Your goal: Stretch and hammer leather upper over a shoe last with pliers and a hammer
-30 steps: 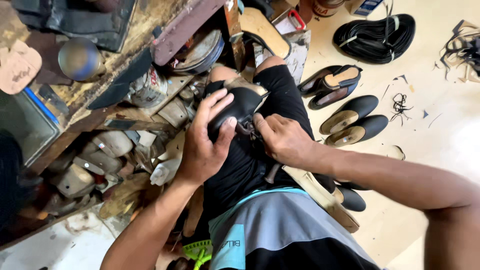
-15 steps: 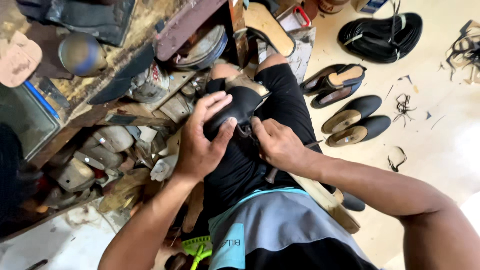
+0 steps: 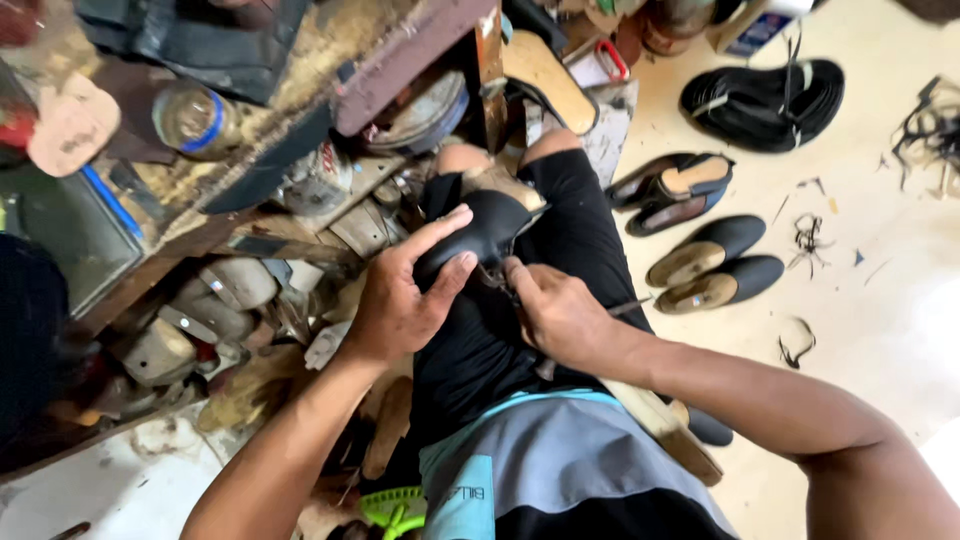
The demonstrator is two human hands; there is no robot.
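Note:
A black leather shoe upper (image 3: 490, 225) on a last rests on my lap, over black shorts. My left hand (image 3: 405, 295) grips its near side, fingers spread across the leather. My right hand (image 3: 555, 310) is closed around a thin metal tool (image 3: 628, 307) whose working end meets the shoe's edge; the tip is hidden between my fingers and the leather.
A cluttered wooden workbench (image 3: 300, 60) with a jar (image 3: 195, 120) stands at the upper left, with shoe lasts (image 3: 200, 310) piled beneath it. Pairs of black slip-on shoes (image 3: 710, 265) and a heap of black soles (image 3: 765, 100) lie on the pale floor at right.
Both hands stay on the shoe; my right hand has shifted slightly along the shoe's edge. The camera view moved a little.

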